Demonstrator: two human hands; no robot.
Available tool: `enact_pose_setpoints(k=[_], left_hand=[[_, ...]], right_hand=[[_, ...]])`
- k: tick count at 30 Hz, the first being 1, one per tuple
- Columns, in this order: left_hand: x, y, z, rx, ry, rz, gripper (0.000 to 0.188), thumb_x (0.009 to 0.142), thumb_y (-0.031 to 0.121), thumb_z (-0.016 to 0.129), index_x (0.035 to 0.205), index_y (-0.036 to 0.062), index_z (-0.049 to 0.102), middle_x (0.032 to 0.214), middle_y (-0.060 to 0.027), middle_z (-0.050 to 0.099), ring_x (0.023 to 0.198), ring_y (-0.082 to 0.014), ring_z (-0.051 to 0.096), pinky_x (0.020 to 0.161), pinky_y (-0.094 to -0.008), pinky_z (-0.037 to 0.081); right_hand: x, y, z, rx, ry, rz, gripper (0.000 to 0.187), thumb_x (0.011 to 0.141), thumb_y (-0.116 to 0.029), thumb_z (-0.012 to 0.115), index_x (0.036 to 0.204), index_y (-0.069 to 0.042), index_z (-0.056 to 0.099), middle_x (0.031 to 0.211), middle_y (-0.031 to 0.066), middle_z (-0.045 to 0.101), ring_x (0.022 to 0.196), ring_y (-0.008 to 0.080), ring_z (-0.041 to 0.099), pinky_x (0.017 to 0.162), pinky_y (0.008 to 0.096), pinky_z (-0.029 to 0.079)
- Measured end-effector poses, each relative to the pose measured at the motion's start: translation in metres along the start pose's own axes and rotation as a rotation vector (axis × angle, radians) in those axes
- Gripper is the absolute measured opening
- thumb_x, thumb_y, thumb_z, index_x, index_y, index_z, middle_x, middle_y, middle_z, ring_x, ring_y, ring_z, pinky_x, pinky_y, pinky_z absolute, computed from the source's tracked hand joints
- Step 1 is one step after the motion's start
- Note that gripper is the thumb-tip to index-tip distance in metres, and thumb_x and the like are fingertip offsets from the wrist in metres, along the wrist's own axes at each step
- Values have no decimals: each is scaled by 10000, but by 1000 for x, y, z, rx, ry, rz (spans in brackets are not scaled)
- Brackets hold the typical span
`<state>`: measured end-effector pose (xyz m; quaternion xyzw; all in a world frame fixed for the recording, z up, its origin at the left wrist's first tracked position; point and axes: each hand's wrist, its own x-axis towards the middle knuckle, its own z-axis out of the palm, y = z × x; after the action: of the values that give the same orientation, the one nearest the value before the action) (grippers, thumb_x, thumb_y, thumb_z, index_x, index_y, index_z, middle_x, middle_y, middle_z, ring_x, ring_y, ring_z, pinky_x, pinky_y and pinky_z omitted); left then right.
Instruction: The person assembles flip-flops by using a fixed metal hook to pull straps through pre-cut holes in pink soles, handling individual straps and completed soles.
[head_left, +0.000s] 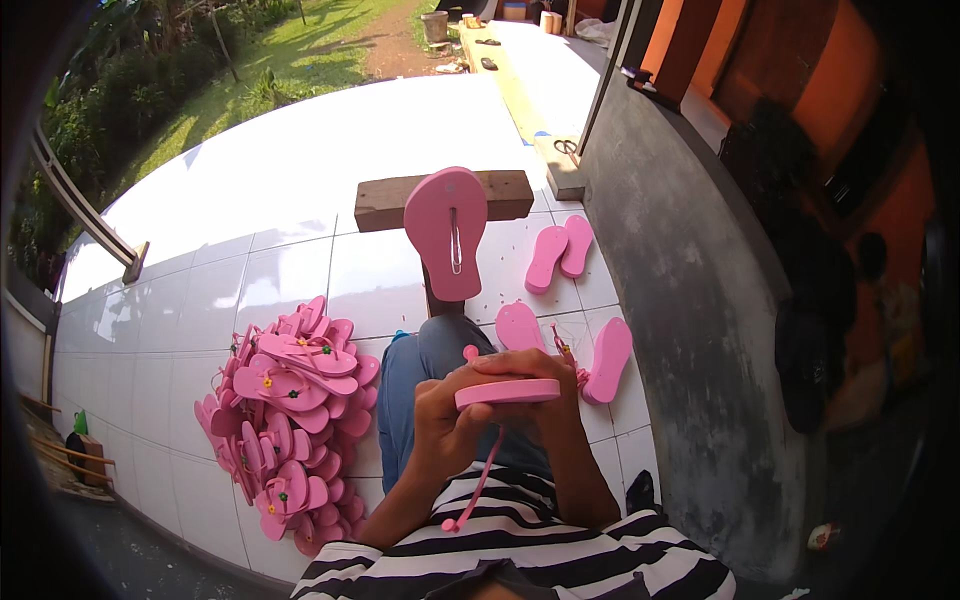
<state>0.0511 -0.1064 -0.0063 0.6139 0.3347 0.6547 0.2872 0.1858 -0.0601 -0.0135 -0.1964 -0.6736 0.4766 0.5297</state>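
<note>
In front of my chest I hold a pink flip-flop sole [508, 392], tipped so that mostly its edge shows. My left hand [442, 412] is closed round its left end, and my right hand [548, 398] grips the right end. A thin pink strap [486, 478] hangs below the sole and ends in a small knob. Another pink knob [471, 353] sticks out above my left fingers. Beyond my knees, another pink sole [440, 235] rests on a wooden stand [385, 203], with a looped metal wire tool [456, 250] lying along it.
A large heap of pink flip-flops [290, 420] lies on the white tiles to the left. Loose soles [607, 360] and a tangle of pink straps [570, 362] are at the right, before a low grey wall [680, 300]. Scissors [565, 148] sit on a block farther off.
</note>
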Motion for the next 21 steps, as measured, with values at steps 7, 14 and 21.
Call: enact_pose_setpoints(k=[7,14,21], left_hand=[[-18,-49,-19,118,-168,-694,422,1026,338,522,1211,-30,611,1021,-140,690,948,-142,624,846,-285,487],[-28,-109,-36,455,-168,-482,339,944,220,634,1174,-29,641,1325,-228,569,1110,-256,625,895,-353,501],[-2,-111,-59,329,103,-334,296,917,138,673,1159,-29,640,1320,-178,574,1076,-218,637,916,-325,506]], right_hand=[[-34,33,4,-449,331,294,477,793,-158,794,1180,-32,545,1004,111,609,1060,280,620,874,364,533],[-49,70,16,-1022,-192,283,293,831,-305,713,935,-50,612,860,110,612,758,306,662,640,425,522],[-33,41,10,-636,-334,366,148,881,-187,633,887,-45,588,744,135,594,667,329,626,604,391,500]])
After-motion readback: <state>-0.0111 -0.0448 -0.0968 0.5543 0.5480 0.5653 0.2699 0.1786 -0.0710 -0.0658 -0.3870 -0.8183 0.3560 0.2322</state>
